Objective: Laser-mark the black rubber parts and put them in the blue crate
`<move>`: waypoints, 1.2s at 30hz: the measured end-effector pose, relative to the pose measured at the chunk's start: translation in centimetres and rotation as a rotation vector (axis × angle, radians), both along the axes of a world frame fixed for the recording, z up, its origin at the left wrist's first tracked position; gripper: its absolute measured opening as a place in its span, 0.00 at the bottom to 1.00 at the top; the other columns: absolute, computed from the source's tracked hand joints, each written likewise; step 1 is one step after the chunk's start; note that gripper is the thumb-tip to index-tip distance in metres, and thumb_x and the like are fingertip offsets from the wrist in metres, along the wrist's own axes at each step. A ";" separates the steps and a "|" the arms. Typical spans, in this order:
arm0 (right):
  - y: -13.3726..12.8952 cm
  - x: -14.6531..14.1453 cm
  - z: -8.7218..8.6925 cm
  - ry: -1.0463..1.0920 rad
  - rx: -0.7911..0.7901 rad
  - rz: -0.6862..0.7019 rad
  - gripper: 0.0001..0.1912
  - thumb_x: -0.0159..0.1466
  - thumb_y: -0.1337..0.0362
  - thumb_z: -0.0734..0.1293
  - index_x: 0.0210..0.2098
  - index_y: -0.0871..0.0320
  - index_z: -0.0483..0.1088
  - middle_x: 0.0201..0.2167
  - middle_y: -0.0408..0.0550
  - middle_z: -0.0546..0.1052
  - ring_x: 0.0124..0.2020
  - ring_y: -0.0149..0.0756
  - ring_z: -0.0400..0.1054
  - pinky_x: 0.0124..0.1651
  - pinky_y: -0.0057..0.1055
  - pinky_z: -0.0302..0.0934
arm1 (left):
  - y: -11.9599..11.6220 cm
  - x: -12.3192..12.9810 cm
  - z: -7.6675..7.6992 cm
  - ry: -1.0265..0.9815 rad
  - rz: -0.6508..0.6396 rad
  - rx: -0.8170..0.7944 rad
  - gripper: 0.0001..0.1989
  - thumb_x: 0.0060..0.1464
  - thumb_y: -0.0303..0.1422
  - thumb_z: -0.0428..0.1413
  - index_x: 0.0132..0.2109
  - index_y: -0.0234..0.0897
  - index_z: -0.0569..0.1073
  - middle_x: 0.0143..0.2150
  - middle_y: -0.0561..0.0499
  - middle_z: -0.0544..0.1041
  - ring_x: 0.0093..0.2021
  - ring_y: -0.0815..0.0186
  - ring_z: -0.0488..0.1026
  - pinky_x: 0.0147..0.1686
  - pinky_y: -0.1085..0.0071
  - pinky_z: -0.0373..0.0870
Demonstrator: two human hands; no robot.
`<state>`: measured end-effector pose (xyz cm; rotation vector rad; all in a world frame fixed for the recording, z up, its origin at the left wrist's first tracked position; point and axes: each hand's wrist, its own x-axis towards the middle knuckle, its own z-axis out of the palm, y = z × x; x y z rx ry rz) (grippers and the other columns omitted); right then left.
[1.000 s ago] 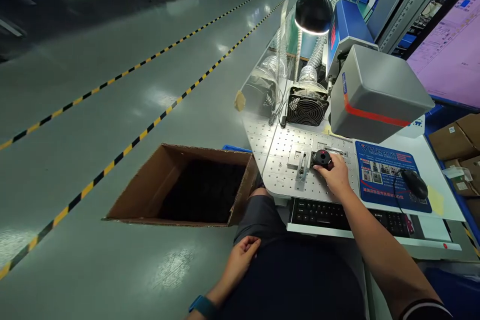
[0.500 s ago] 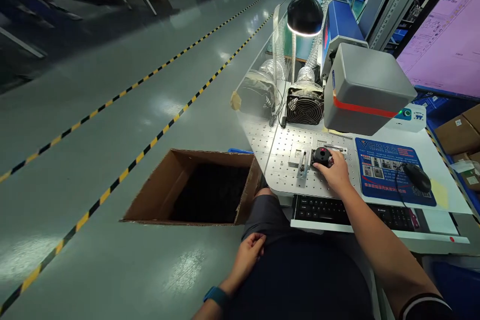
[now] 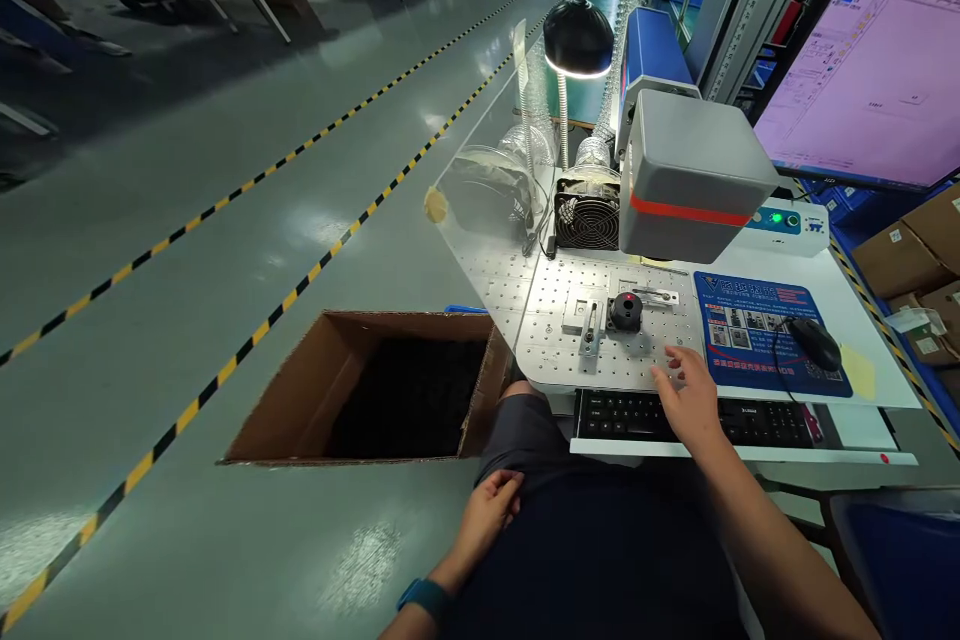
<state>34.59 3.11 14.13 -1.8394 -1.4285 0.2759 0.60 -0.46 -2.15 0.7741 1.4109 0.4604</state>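
Note:
A round black part [image 3: 625, 312] with a small red light spot on top sits on the perforated metal plate [image 3: 547, 340], against metal stop brackets [image 3: 590, 328]. My right hand [image 3: 690, 400] is apart from it, over the front edge of the plate and the keyboard [image 3: 630, 417], with its fingers spread and nothing in them. On my lap rests my left hand [image 3: 487, 512], its fingers curled together and the thumb against the index finger; I see nothing in it. Above the plate hangs a grey machine head [image 3: 697, 160] with an orange stripe.
An open cardboard box [image 3: 277, 400] with dark contents stands left of my leg. A mouse [image 3: 814, 344] lies on the blue mat [image 3: 739, 320]. Behind are a fan [image 3: 589, 220], a lit black lamp [image 3: 577, 35], a clear sheet [image 3: 480, 210] and a monitor [image 3: 870, 60].
My right hand has let go of the round black part and drawn back towards me, its fingers opening. The part stays on the plate. My left hand remains on my lap; the view has shifted slightly.

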 end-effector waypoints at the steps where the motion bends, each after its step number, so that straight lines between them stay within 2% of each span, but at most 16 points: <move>1: -1.1 -0.1 -0.1 -0.002 0.000 0.006 0.19 0.67 0.53 0.63 0.52 0.57 0.69 0.50 0.57 0.73 0.44 0.45 0.70 0.49 0.48 0.68 | 0.0 0.0 -0.3 -0.007 0.003 -0.005 0.29 0.41 0.57 0.60 0.37 0.36 0.70 0.16 0.59 0.67 0.15 0.72 0.57 0.19 0.75 0.48; 7: -6.6 -1.3 -1.3 -0.025 -0.035 0.045 0.15 0.69 0.56 0.63 0.50 0.56 0.71 0.49 0.56 0.76 0.52 0.48 0.71 0.56 0.53 0.65 | 0.0 -0.1 -1.3 -0.031 0.009 -0.012 0.26 0.45 0.54 0.59 0.38 0.35 0.70 0.16 0.59 0.67 0.13 0.73 0.55 0.17 0.75 0.46; 12: -8.9 -2.4 -2.4 -0.053 -0.081 0.092 0.16 0.70 0.55 0.62 0.52 0.54 0.73 0.50 0.55 0.78 0.53 0.49 0.72 0.57 0.54 0.66 | 0.0 -0.1 -1.1 -0.046 0.017 -0.025 0.26 0.44 0.54 0.61 0.38 0.36 0.70 0.16 0.58 0.68 0.14 0.73 0.56 0.17 0.76 0.47; 16: -9.2 -2.6 -2.7 -0.072 -0.092 0.095 0.16 0.70 0.56 0.62 0.52 0.54 0.73 0.50 0.54 0.78 0.52 0.49 0.72 0.57 0.54 0.65 | 0.0 -0.2 -1.1 -0.060 0.018 -0.044 0.26 0.44 0.54 0.61 0.39 0.37 0.69 0.16 0.59 0.67 0.14 0.73 0.56 0.17 0.77 0.47; 21: -8.9 -2.2 -3.2 -0.074 -0.044 0.109 0.14 0.70 0.63 0.60 0.52 0.55 0.72 0.49 0.53 0.78 0.51 0.45 0.72 0.56 0.49 0.66 | -0.2 -0.2 -1.1 -0.064 0.021 -0.052 0.24 0.44 0.52 0.61 0.39 0.38 0.68 0.17 0.60 0.68 0.14 0.74 0.56 0.16 0.77 0.47; 25: -8.9 -2.3 -3.9 -0.066 -0.043 0.127 0.16 0.68 0.68 0.58 0.51 0.55 0.72 0.48 0.52 0.78 0.50 0.44 0.73 0.54 0.47 0.68 | -0.2 0.0 -0.5 -0.062 0.021 -0.065 0.25 0.43 0.53 0.61 0.38 0.38 0.67 0.16 0.60 0.67 0.14 0.74 0.56 0.16 0.77 0.47; 30: -8.8 -2.4 -4.4 -0.062 -0.071 0.149 0.17 0.67 0.69 0.58 0.51 0.55 0.72 0.47 0.52 0.78 0.50 0.44 0.73 0.54 0.47 0.67 | -0.1 0.3 0.3 -0.063 0.016 -0.068 0.26 0.42 0.54 0.61 0.38 0.38 0.68 0.17 0.59 0.67 0.14 0.73 0.56 0.17 0.77 0.46; 36: -8.7 -2.3 -4.2 -0.076 -0.061 0.156 0.16 0.68 0.68 0.58 0.51 0.55 0.71 0.48 0.52 0.78 0.50 0.44 0.73 0.54 0.48 0.67 | 0.1 0.5 0.2 -0.063 0.020 -0.065 0.26 0.40 0.54 0.61 0.37 0.38 0.68 0.16 0.59 0.67 0.13 0.74 0.54 0.16 0.77 0.45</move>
